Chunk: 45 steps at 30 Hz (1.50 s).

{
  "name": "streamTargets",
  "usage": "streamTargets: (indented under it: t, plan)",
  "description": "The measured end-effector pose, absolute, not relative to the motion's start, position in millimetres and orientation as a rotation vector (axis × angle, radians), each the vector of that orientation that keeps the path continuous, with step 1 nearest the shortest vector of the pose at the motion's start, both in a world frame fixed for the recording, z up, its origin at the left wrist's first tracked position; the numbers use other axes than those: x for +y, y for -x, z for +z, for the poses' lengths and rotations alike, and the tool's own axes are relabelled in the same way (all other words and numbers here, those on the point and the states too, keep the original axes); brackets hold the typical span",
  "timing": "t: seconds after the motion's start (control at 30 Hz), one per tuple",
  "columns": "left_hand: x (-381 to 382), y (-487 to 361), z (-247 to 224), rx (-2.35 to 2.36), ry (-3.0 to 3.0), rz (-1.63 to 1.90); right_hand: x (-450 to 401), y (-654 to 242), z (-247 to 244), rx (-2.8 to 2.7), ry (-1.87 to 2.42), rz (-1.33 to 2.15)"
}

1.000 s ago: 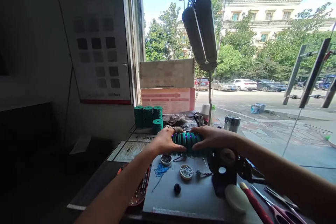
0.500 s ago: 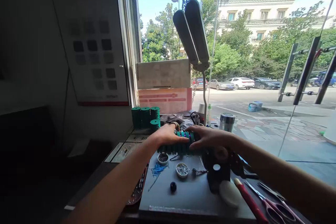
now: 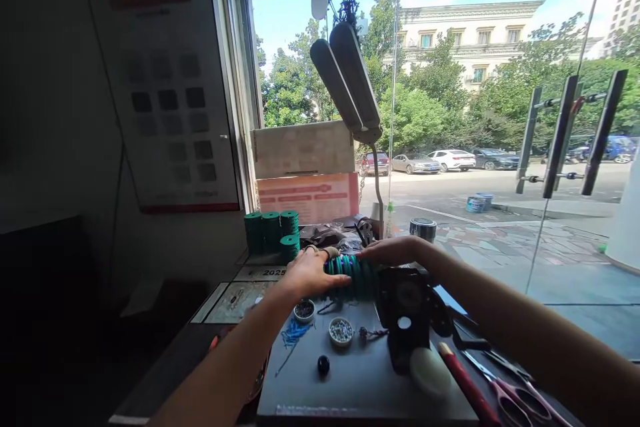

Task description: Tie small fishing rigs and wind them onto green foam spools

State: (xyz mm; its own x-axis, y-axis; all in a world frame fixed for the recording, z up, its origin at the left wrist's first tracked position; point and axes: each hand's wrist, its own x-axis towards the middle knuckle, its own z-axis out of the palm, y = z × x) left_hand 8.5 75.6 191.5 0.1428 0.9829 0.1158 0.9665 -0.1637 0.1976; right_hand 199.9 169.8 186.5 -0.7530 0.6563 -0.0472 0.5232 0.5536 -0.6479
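A thick green coil of cord or spools [image 3: 357, 280] lies across the back of the grey board [image 3: 300, 393], beside a black hand-cranked device [image 3: 407, 310]. My left hand [image 3: 313, 272] rests over the coil's left end, thumb and fingers apart on either side of it. Behind the coil's top, my right hand [image 3: 395, 250] reaches over with its fingertips at the upper edge; its thumb is not visible. In front of the hands are a white bowl of silvery beads [image 3: 341, 331], a bowl of dark beads [image 3: 304, 310], blue strands [image 3: 295, 331] and a round black bead [image 3: 323, 365].
Green spools [image 3: 271, 230] stand at the back left. A lamp [image 3: 350, 80] rises behind the table. At the right lie a red-handled tool [image 3: 467, 380], scissors [image 3: 510, 400] and a pale round object [image 3: 431, 370]. A dark-lidded jar [image 3: 423, 229] stands behind my right hand.
The view has shifted slightly. My right hand has moved up and back on the coil, its thumb no longer in front, uncovering the black device. My left hand stays at the coil's left part.
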Motion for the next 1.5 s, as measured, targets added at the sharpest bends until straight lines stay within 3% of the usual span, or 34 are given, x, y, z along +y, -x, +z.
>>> streamTargets:
  t: [0.3, 0.73, 0.97, 1.2, 1.5]
  plan:
    - [73.2, -14.2, 190.3, 2.048, -2.270, 0.362, 134.0, -206.8, 180.1, -2.623, 0.991, 0.709]
    - [77.0, -21.8, 190.5, 2.182, -2.256, 0.346, 162.5, -211.0, 190.6, -2.646, 0.831, 1.065]
    - [76.9, -23.7, 190.0, 2.185, -2.253, 0.322, 157.2, -213.8, 178.8, -2.558, 0.798, 0.948]
    - [76.0, -24.9, 188.7, 2.197, -2.262, 0.329, 171.7, -207.1, 184.6, -2.574, 0.878, 1.151]
    - [78.9, -24.4, 186.0, 2.189, -2.261, 0.355, 150.2, -213.9, 184.7, -2.533, 0.805, 1.065]
